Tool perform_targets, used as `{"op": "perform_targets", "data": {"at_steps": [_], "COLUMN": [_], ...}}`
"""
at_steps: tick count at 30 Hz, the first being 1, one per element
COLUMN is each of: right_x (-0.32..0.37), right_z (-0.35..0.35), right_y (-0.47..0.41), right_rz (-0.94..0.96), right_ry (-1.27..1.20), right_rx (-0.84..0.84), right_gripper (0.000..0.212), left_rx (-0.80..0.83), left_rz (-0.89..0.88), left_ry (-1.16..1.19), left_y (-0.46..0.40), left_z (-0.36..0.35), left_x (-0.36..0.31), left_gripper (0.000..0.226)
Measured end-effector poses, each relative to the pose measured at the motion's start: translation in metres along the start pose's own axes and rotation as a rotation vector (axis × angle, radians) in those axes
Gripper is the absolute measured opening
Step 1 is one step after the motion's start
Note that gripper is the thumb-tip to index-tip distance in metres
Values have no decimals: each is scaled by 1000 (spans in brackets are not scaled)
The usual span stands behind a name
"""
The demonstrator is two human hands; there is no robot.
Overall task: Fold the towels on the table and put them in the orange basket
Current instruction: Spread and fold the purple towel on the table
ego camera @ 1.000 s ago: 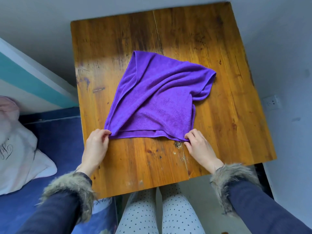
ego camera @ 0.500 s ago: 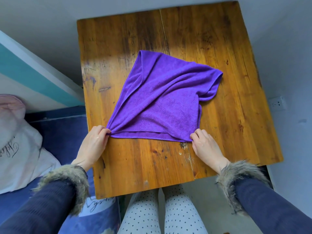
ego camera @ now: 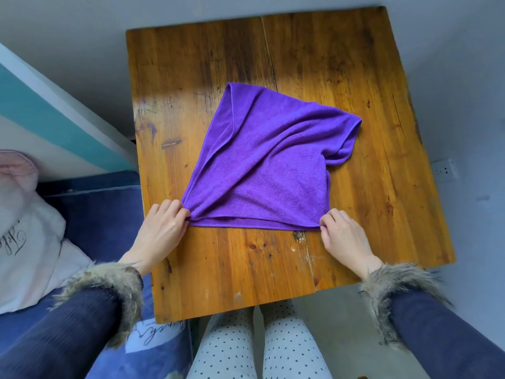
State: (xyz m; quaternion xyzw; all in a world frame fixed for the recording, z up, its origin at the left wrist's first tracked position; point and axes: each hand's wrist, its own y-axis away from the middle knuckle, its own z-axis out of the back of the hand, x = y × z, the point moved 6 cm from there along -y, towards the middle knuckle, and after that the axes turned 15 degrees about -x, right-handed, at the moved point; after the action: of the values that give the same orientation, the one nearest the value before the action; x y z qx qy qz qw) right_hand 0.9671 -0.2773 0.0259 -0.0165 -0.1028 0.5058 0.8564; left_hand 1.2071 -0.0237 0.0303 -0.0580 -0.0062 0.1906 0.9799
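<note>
Wooden table (ego camera: 341, 64), worn planks, fills the middle of view. Blue couch (ego camera: 103, 214) at 9 o'clock with a pale cushion (ego camera: 27, 242) on it; wall socket (ego camera: 444, 170) at 3 o'clock. No orange basket in view.

Purple towel (ego camera: 267, 170) lies on the table, centre, its near edge running 8 to 4 o'clock across the planks. Already doubled, by the look of the two hems at the near edge. Far side untidy: one corner peaks at 12 o'clock, another curls under at 2 o'clock. Diagonal creases run from the near left corner up to the right.

Left hand (ego camera: 164, 231) pinches the near left corner, thumb and fingers closed on the cloth. Right hand (ego camera: 341, 236) pinches the near right corner likewise. Fur-trimmed cuffs (ego camera: 396, 291) on both sleeves.

Handling, judged: light, soft microfibre, no stiffness, likely to cling to itself and sag where unsupported. It will not hold a crease unless pressed flat. Corners are the sound places to take hold, both layers together, with the edge kept taut between the hands. The rumpled 2 o'clock corner probably needs smoothing before the next fold.
</note>
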Motion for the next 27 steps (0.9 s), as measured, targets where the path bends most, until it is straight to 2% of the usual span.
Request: {"op": "perform_targets", "data": {"at_steps": [3, 7, 13, 16, 19, 22, 27], "right_x": [1, 0, -5, -2, 0, 3, 3], "right_z": [4, 12, 36, 35, 21, 9, 0], "right_y": [-1, -5, -6, 0, 8, 14, 17], "right_rz": [3, -25, -70, -48, -14, 8, -15], "right_ry": [28, 10, -51, -40, -18, -29, -91], "right_rx": [-32, -97, -224, -195, -135, -80, 1], "right_gripper": [16, 11, 8, 19, 21, 20, 23], "left_rx": [11, 2, -137, -121, -77, -3, 37], "left_rz": [-34, 10, 72, 22, 4, 19, -10], "left_ry": [-45, -55, 52, 54, 16, 8, 54], "left_y": [-4, -9, 4, 13, 15, 12, 14], "left_z": [-1, 4, 24, 22, 12, 0, -2], "left_x": [-3, 1, 15, 8, 2, -5, -7], "left_gripper": [30, 26, 21, 22, 4, 13, 3]}}
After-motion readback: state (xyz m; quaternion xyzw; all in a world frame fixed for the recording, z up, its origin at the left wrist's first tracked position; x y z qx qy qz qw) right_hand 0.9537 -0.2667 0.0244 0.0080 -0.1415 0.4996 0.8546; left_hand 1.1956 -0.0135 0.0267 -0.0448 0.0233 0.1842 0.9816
